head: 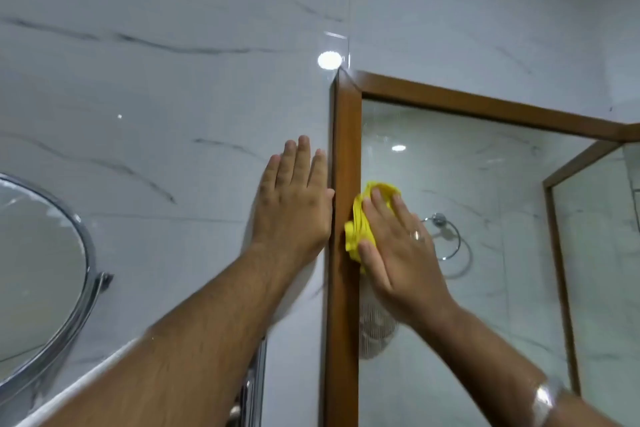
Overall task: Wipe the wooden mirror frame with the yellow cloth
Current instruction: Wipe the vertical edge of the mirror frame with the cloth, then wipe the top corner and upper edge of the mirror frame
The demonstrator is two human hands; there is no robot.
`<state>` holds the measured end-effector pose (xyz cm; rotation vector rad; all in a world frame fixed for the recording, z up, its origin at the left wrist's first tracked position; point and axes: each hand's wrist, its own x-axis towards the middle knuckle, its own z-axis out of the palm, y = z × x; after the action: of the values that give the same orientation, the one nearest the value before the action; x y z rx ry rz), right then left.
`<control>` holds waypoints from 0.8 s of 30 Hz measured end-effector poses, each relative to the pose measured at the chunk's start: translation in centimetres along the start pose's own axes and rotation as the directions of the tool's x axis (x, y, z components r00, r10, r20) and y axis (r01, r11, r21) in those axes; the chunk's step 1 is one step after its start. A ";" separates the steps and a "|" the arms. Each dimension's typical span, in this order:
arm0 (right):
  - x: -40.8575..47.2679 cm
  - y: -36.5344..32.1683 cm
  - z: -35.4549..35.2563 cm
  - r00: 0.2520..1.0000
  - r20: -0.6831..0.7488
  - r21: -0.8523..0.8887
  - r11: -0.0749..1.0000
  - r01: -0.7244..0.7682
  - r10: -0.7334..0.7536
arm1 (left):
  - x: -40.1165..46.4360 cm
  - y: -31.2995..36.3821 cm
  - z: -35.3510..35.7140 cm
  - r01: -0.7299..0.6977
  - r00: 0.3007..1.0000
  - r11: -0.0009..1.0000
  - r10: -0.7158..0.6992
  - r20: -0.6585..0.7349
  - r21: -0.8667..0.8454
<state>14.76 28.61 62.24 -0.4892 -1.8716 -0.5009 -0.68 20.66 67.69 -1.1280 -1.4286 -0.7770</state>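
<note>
A round mirror [34, 270] is seen at far left, and the left hand [294, 204] is laid flat, fingers straight, on the tiled wall [173, 80] just beside the frame [346, 135]. The cloth [360, 222], bunched against the frame's left upright, is pressed there under the straight fingers of the right hand [398, 246]. Soft, light and easily crumpled, the cloth is judged best kept under a flat palm; no container is shown.

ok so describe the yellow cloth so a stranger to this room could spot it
Find the wall mirror with the wooden mirror frame on the marble-tiled wall. Partway up its left upright, the right hand presses a bunched yellow cloth against the wood. It is the only bright yellow thing; the left hand beside it lies bare on the tile.
</note>
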 end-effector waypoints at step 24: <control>11.9 2.2 -4.1 0.992 -0.118 0.061 0.997 0.057 -0.049 | 4.9 1.8 1.5 -0.068 0.984 0.904 -0.009 -0.179 -0.423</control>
<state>15.20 29.31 74.98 -0.3609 -1.7862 -0.4928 0.75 23.66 71.96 -1.3690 -1.1143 -1.1789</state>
